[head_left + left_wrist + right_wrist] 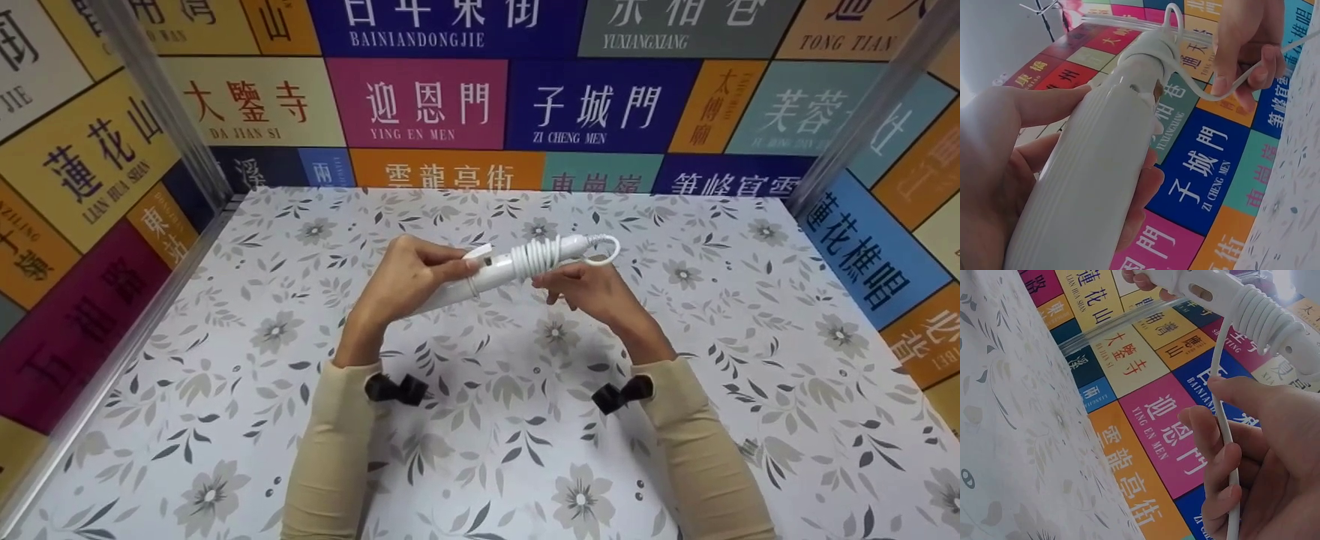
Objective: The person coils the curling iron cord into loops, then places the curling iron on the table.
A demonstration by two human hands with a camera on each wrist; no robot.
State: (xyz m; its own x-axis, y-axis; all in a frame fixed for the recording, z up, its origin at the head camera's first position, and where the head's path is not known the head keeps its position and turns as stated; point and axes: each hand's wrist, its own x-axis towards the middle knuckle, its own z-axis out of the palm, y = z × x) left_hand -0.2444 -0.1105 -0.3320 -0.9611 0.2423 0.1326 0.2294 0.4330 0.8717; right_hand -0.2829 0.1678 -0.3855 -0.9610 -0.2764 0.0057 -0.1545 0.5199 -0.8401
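Observation:
A white hair-styling iron point(495, 276) is held tilted above the patterned table, its cord end up and to the right. My left hand point(409, 276) grips its smooth body point(1084, 169), thumb on one side and fingers on the other. White cord coils point(1264, 320) wrap around the narrower end. In my right hand point(592, 289), the curled fingers hold a loose length of cord point(1217, 363) just below those coils. The left wrist view shows this cord running from the iron to the right hand point(1249, 50).
A white tabletop point(480, 457) with grey flowers and leaves lies under both hands. Colourful panels point(420, 105) with printed characters stand behind and at the sides. Clear posts point(862, 112) rise at the back corners. Small black devices point(397, 390) sit on both wrists.

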